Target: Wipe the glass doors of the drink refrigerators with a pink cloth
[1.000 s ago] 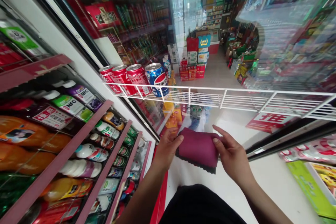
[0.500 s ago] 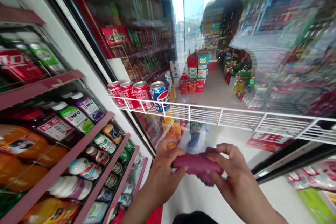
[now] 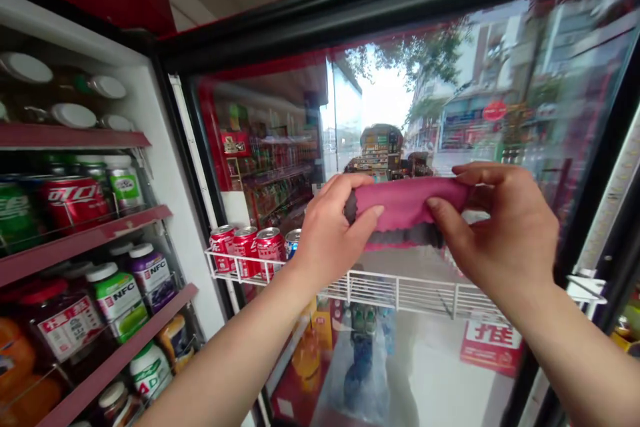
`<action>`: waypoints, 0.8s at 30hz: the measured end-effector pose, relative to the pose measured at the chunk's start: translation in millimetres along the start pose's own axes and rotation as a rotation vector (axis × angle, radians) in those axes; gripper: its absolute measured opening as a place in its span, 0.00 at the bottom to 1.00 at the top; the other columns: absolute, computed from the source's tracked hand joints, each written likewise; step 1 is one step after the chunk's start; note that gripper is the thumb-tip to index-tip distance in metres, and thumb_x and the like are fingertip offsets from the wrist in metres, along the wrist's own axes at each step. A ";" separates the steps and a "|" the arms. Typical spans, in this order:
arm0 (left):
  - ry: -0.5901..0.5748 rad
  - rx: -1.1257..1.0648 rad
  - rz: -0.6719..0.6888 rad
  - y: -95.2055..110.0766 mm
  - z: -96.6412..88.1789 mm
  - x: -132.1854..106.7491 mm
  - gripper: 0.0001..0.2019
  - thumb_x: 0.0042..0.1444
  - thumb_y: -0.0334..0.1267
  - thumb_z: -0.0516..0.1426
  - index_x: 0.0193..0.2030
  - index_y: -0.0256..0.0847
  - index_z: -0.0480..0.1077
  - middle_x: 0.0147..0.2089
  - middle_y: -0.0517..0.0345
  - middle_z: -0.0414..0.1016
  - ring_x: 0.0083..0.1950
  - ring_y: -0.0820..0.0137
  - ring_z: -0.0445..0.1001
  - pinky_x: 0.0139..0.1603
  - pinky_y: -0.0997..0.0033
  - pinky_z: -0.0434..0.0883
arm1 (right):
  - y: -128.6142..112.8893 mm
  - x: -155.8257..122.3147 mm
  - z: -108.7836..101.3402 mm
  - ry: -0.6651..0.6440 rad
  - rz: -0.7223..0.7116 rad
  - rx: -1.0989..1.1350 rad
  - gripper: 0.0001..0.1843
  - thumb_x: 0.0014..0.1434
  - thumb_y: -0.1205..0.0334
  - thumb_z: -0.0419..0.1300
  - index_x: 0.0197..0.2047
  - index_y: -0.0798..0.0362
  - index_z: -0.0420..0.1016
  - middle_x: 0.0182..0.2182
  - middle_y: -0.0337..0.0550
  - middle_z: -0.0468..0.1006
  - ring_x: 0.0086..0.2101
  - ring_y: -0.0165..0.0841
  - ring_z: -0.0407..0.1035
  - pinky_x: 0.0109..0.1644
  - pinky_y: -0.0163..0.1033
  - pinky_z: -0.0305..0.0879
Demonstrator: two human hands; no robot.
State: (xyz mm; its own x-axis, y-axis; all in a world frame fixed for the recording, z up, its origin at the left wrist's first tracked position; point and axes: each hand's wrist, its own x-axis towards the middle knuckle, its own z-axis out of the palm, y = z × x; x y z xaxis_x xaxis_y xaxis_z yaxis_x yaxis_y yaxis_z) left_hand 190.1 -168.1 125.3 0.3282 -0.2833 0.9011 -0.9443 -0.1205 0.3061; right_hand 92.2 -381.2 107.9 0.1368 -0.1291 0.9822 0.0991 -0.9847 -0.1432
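A folded cloth (image 3: 405, 203), plum-pink on top with a grey layer showing beneath, is stretched between my two hands. My left hand (image 3: 333, 227) is closed on its left end, thumb laid over the front. At the other end, my right hand (image 3: 500, 213) pinches the cloth between thumb and fingers. The cloth is held up in front of the glass door (image 3: 440, 127), above a white wire rack (image 3: 400, 293). Whether it touches the glass, I cannot tell.
Several red cans (image 3: 245, 250) and a partly hidden blue can (image 3: 292, 243) stand in the rack's left end. To the left, cooler shelves (image 3: 90, 240) hold bottles and cans. The door's black frame (image 3: 350, 13) runs overhead, and a red-and-white sign (image 3: 493, 343) sits low on the glass.
Both hands have risen with the cloth from below the wire rack to above it. The cloth is now spread flatter. My view has tilted up, showing the door's top frame.
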 end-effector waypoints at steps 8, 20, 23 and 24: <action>0.068 0.203 0.027 -22.6 35.6 86.5 0.07 0.62 0.31 0.67 0.44 0.41 0.75 0.47 0.55 0.78 0.51 0.61 0.77 0.57 0.61 0.73 | 17.2 67.2 48.2 0.096 -0.194 -0.348 0.11 0.71 0.60 0.61 0.53 0.51 0.79 0.59 0.58 0.76 0.54 0.50 0.70 0.53 0.53 0.71; 0.191 0.232 -0.041 -37.2 46.4 83.9 0.18 0.59 0.31 0.67 0.55 0.40 0.71 0.56 0.47 0.71 0.58 0.57 0.76 0.64 0.55 0.74 | -21.4 -4.4 97.4 -0.246 -0.256 -0.371 0.43 0.74 0.53 0.58 0.83 0.63 0.52 0.82 0.69 0.46 0.80 0.67 0.37 0.79 0.77 0.42; 0.167 0.239 0.016 -40.3 36.5 66.6 0.18 0.64 0.31 0.63 0.60 0.37 0.71 0.59 0.42 0.73 0.65 0.52 0.73 0.69 0.49 0.71 | -24.2 -12.0 104.5 -0.234 -0.227 -0.379 0.43 0.74 0.54 0.60 0.85 0.55 0.50 0.83 0.65 0.40 0.80 0.68 0.36 0.78 0.80 0.42; 0.160 0.251 0.030 -42.3 31.9 58.9 0.19 0.65 0.32 0.62 0.62 0.37 0.70 0.61 0.41 0.73 0.67 0.51 0.72 0.71 0.47 0.70 | -23.8 -12.9 106.9 -0.223 -0.226 -0.378 0.44 0.73 0.54 0.61 0.85 0.53 0.49 0.83 0.64 0.39 0.80 0.68 0.35 0.78 0.81 0.42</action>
State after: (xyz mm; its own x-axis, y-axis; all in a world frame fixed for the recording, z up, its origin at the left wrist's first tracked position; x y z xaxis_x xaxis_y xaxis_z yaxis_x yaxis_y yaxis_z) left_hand 250.0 -210.0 155.6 0.2738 -0.1390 0.9517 -0.9121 -0.3514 0.2111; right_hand 193.5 -343.6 85.5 0.3647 0.0797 0.9277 -0.2080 -0.9642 0.1647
